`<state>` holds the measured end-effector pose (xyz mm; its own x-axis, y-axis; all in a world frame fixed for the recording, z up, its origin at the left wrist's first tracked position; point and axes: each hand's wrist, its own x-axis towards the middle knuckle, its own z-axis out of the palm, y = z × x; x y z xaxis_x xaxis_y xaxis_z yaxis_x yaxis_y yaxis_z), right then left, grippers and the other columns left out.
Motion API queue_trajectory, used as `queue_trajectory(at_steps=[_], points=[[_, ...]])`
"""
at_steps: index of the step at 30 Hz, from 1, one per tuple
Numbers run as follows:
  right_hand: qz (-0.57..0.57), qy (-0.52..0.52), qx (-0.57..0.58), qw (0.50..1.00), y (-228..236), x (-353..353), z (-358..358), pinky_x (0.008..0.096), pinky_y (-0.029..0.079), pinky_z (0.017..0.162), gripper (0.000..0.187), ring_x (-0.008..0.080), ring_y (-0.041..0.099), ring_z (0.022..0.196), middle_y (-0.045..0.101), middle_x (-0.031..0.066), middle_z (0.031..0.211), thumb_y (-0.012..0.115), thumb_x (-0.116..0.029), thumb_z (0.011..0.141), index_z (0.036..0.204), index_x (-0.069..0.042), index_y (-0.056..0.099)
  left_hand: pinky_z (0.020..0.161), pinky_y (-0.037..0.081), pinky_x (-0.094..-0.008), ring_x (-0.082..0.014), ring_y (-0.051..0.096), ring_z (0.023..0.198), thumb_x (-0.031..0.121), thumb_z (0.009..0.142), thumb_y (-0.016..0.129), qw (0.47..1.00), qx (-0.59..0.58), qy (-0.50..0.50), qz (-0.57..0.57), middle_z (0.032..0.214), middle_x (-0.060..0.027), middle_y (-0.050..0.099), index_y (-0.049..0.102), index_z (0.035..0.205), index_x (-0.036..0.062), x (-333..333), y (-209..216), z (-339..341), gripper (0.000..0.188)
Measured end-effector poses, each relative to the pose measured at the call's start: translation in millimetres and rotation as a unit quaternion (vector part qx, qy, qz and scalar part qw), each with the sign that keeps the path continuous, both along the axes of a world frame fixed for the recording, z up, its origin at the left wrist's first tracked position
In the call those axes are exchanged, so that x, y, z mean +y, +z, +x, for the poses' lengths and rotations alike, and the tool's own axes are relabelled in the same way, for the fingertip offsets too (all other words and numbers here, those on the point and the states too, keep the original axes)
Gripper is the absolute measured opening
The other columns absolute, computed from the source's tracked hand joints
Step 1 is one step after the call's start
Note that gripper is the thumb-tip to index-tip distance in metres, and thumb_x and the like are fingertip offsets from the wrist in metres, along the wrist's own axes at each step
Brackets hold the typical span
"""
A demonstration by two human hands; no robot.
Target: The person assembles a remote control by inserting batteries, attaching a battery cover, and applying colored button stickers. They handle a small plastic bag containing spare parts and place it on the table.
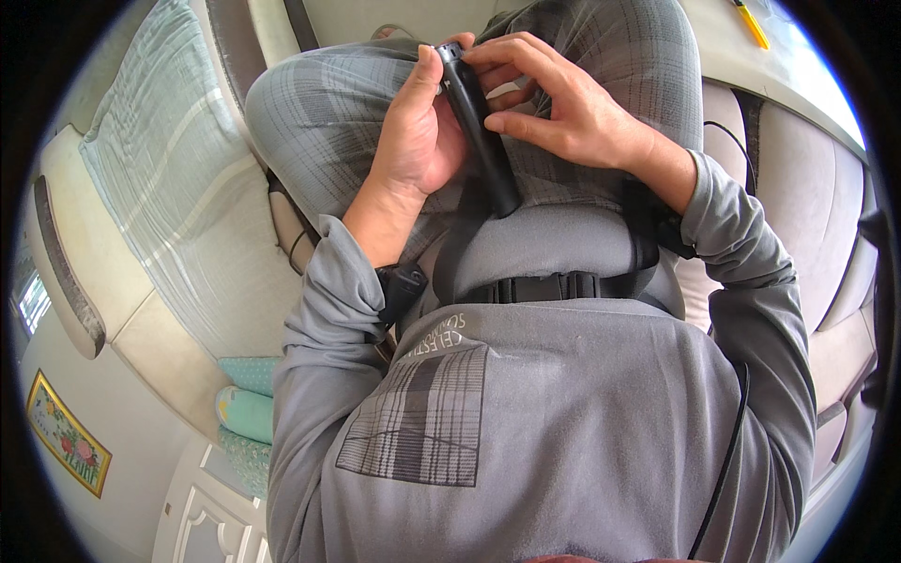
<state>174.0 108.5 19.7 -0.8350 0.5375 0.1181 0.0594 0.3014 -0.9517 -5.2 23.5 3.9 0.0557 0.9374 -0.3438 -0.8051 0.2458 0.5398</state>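
Grey cloth of the person's long-sleeved top lies nearest and spreads widest, with a plaid panel on its left side. Beyond it, grey plaid trousers cover both bent legs. On the left stretches a beige sofa, partly under a pale, banded cover; cushioned beige seating also stands on the right. A pale tabletop fills the far right. At the near left are a white panelled door, mint-green cushions and a framed flower picture on the wall. Across the waist runs a black belt with a buckle.

Over the lap, the hands meet at a slim black cylinder, tilted so that its far end leans left and its near end points toward the belt. The left hand is wrapped around its far part, thumb along the side. The right hand touches its right side with thumb and fingertips; whether it grips, I cannot tell. Smallest, a yellow tool lies on the tabletop.
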Motion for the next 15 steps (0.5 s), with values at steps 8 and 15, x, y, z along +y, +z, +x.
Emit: queue_trajectory(at_steps=[8,15], points=[[0.081,0.008,-0.020,0.996,1,-3,2,0.0411,0.053,0.101,0.067,0.0316,0.056,0.129,0.049,0.0166,0.146,0.080,-0.012,0.085,0.145,-0.010,0.052,0.077,0.052,-0.0349,-0.0205,0.060,0.085,0.055,0.110,0.032,0.999,-0.005,-0.006,-0.035,0.102,-0.0115,0.065,0.052,0.134,0.0052,-1,-16,-11,0.059],[0.234,0.136,0.005,0.963,1,-5,1,0.0540,0.033,0.119,0.076,0.0377,0.037,0.149,0.041,0.0161,0.159,0.085,-0.029,0.078,0.146,-0.013,0.056,0.081,0.053,-0.0334,-0.0186,0.060,0.089,0.052,0.112,0.024,0.991,0.040,0.100,-0.078,0.102,-0.0094,0.065,0.051,0.134,0.0157,-2,-20,-19,0.050]])
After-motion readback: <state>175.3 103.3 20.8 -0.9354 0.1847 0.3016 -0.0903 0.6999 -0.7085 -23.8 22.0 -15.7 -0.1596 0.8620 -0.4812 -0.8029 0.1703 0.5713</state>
